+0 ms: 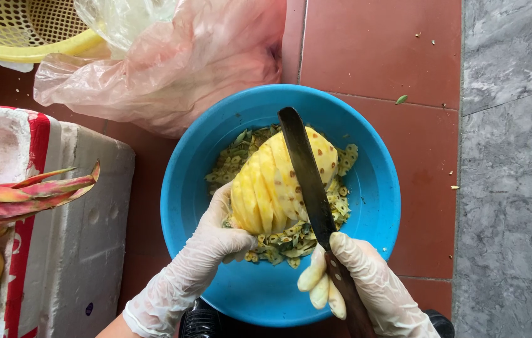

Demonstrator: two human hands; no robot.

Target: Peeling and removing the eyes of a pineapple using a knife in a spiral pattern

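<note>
Peeled pineapple (275, 188) sits in the middle of a blue basin (375, 188), resting on a heap of trimmed peel scraps (291, 241) at the basin bottom. Left hand (206, 250), in a thin clear glove, cups the near-left side of the fruit, fingers wrapped against it to steady it. Right hand (356, 281), also gloved, is clenched around the dark handle of a long knife (306, 175) — blade lies diagonally across the pineapple, tip reaching toward the far rim of the basin. Fruit surface shows slanted spiral grooves on its left side, so the step in hand looks like cutting out the eyes in diagonal channels; the right side of the fruit looks less grooved, so the work seems partway through. Next cut would call for a shallow angled blade along the eye row, with the left hand turning the fruit and fingers kept off the edge — slippery flesh is a risk. Beyond the basin's far-left rim: a pink plastic bag (184, 62) and a yellow basket (22, 31). Left of the basin: a white foam box (84, 206) with dragon fruit (22, 194) on it.
</note>
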